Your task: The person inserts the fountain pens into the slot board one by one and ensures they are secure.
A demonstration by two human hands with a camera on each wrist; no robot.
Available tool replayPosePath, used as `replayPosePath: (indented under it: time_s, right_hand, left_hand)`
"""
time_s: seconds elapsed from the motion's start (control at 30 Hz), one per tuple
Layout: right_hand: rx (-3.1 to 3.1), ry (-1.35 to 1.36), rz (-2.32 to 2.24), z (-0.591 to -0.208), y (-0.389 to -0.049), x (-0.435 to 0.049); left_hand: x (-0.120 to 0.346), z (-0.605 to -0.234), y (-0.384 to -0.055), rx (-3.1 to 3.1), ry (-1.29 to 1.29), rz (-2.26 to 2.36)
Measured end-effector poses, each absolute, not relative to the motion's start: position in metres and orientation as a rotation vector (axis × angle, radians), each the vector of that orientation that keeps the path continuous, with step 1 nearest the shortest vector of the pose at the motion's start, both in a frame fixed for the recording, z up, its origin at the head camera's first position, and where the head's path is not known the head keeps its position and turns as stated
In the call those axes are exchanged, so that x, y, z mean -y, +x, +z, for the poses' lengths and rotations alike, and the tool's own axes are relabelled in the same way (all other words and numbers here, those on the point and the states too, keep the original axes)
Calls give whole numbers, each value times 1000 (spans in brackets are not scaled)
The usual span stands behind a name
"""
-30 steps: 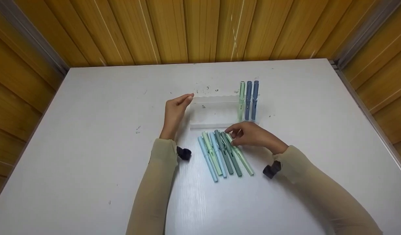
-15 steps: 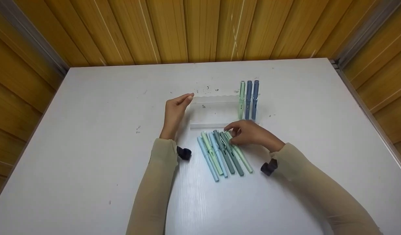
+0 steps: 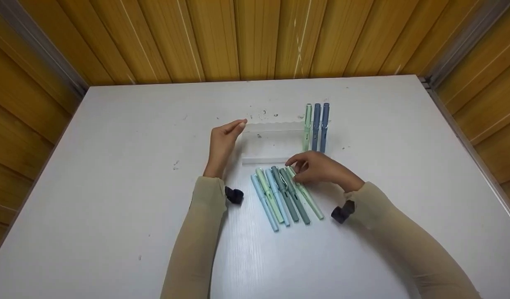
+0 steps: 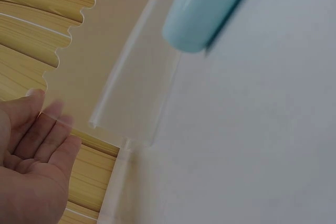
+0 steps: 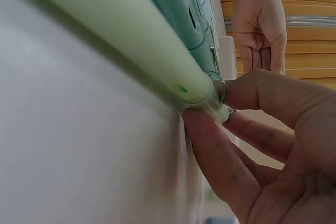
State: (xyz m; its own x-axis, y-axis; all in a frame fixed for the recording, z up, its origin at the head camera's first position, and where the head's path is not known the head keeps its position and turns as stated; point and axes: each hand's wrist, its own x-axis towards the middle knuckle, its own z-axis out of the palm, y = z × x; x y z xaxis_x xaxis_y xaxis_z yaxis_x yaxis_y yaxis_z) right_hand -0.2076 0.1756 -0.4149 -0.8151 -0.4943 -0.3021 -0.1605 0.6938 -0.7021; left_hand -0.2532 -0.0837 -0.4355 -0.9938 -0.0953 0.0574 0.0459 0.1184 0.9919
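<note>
The light green pen point(image 3: 312, 203), near the middle of the tabletop point(image 3: 114, 166), has shifted slightly toward the far edge, the right hand's point(image 3: 319, 169) fingers clamped on its far end; picking it up seems barely begun. The left hand point(image 3: 224, 143) pinches the clear rack's point(image 3: 263, 160) left end.

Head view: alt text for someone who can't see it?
Right hand pinches a light green pen, rightmost of six on a white table; left hand holds the left end of a clear rack with three pens at its right.

Forearms point(image 3: 192, 249) stretched forward, left fingers point(image 4: 64, 156) pinching, right fingers point(image 5: 273, 92) pinching
</note>
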Motion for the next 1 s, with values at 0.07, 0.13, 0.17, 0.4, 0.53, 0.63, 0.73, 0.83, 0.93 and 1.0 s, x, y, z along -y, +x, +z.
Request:
replayPosePath:
  time_s: [0.07,0.13,0.17,0.4,0.53,0.63,0.73,0.83,0.93,1.0]
  right_hand:
    - [-2427,-512,-960,-413,-207,-176]
    - [-2425,-519,-978,-412,-208,-177]
    - [-2422,-518,-988,-411,-208,-177]
    - [-2387,-450,-1061,-406,-210,-181]
    - [-2391,-417,-1083,-402,-212,-181]
    - [-2401,-404,-1098,-399,-213,-182]
    - [-2417,-392,-1114,-396,-214,-181]
    - [-2432,-377,-1134,-394,-215,-179]
    - [-2452,-390,-1158,-393,-215,-179]
    - [-2462,-406,-1180,-393,-216,-179]
  left_hand:
    - [84,-436,-253,2269,51,-2018]
    - [84,-436,-253,2266,53,-2022]
    - [85,-436,-254,2269,54,-2023]
    - [84,-437,-255,2269,61,-2023]
    - [83,-436,-255,2273,78,-2015]
    - [83,-435,-255,2280,80,-2006]
    - [83,-434,-255,2278,76,-2004]
    - [83,-434,-255,2276,73,-2002]
    - [83,-435,-254,2276,67,-1997]
    - [83,-435,-254,2278,64,-2001]
